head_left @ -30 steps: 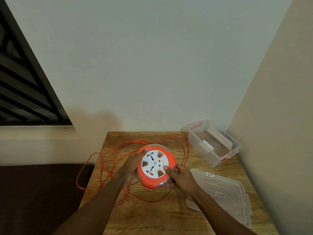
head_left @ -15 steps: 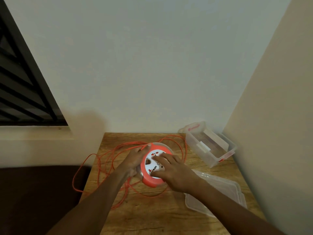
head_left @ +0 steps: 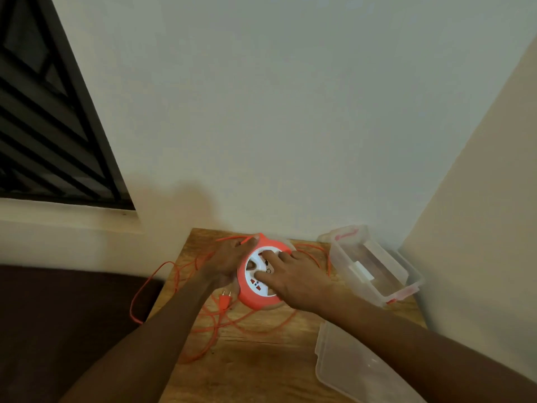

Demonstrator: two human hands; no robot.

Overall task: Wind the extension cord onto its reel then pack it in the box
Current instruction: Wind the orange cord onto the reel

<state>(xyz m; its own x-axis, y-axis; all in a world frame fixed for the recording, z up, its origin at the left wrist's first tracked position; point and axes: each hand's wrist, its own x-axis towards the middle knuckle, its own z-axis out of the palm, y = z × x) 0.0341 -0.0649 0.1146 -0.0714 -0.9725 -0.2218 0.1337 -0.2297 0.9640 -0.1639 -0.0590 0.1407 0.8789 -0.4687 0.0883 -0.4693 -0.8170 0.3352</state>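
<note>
Since the earlier frames, the right hand (head_left: 293,276) had slid from the reel's near edge up onto its white socket face, and the plug (head_left: 224,301) had come into sight beside the reel.

From the head view, the orange reel (head_left: 261,274) sat tilted on the wooden table (head_left: 261,365), between both hands. The right hand lay spread across the face, fingers straight and pressing on it. The left hand (head_left: 229,261) gripped the reel's left rim, fingers curled round it, with a strand of the orange cord (head_left: 261,324) running off by its fingertips. Most of the cord lay unwound in loose loops on the table, one loop hanging over the left edge. The clear box (head_left: 374,266) stood open at the table's far right corner, well apart from the reel, and its lid (head_left: 357,370) lay flat nearer the person.
</note>
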